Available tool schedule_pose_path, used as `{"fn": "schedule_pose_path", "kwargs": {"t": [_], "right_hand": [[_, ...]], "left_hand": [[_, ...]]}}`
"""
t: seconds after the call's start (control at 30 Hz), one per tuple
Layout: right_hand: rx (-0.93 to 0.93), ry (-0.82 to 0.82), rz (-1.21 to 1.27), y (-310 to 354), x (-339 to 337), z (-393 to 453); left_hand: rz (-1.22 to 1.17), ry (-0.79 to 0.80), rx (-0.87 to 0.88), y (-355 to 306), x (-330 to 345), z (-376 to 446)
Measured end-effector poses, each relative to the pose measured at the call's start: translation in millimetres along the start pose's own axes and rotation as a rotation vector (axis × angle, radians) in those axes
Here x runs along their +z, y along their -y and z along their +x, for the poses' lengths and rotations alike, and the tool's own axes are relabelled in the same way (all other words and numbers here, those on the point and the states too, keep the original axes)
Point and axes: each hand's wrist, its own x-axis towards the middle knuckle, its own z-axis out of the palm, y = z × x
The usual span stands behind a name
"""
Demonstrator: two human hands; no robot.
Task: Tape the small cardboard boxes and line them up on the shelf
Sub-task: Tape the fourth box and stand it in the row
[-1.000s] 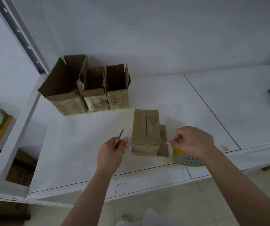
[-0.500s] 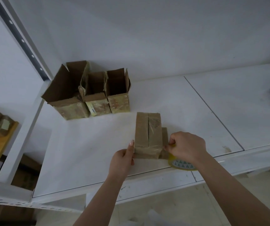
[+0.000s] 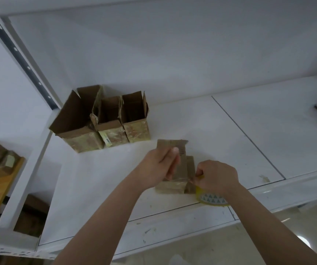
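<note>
The small cardboard box lies near the front edge of the white shelf, at about 6 o'clock from the back wall, with a second flat piece of cardboard just beside it at 3 o'clock. The left hand curls its fingers over the box's top, thumb up by the raised flap, steadying it. The right hand is clenched around the yellow tape roll, which sits at the shelf edge at 4 o'clock of the box, and pinches what looks like the free tape end against the box's near corner; the strip itself is too clear to trace.

Judging from this, the step in hand is laying tape over the seam. To do it well, the left hand should press the flaps flat and closed, while the right draws the tape straight along the seam under light tension, then rubs it down.

Three open taped boxes stand in a row at 10 o'clock, touching one another; the finished box would probably join their right end.
</note>
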Motion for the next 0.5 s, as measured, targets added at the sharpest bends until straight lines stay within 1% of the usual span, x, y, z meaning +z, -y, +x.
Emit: {"fn": "schedule_pose_path", "kwargs": {"t": [0.07,0.1,0.13,0.2,0.3,0.33,0.37,0.43,0.5], "right_hand": [[0.007,-0.001,0.011,-2.1,1.4,-0.8],[0.01,-0.001,0.026,-3.6,1.6,-1.5],[0.012,-0.002,0.051,-5.6,1.1,-1.9],[0.004,0.03,0.164,-13.4,-3.3,-2.8],[-0.048,0.159,0.436,-33.2,-12.2,-6.5],[-0.046,0.172,0.468,-39.9,-14.4,-8.7],[-0.022,0.153,0.445,-46.2,-15.4,-10.4],[0.041,0.087,0.287,-53.9,-15.7,-11.2],[0.048,0.068,0.19,-54.9,-15.6,-11.0]], "left_hand": [[0.064,0.165,-0.062,-1.4,11.8,12.1],[0.1,0.209,-0.098,3.0,15.6,16.0],[0.131,0.216,-0.12,8.2,17.1,18.4],[0.17,0.178,-0.11,18.0,17.5,20.6],[0.251,0.139,-0.054,23.7,18.5,20.9],[0.278,0.135,-0.041,23.7,19.0,21.1],[0.301,0.136,-0.033,23.2,19.7,21.2],[0.349,0.153,-0.036,19.8,20.7,20.9],[0.392,0.183,-0.051,14.1,19.9,19.5]]}}
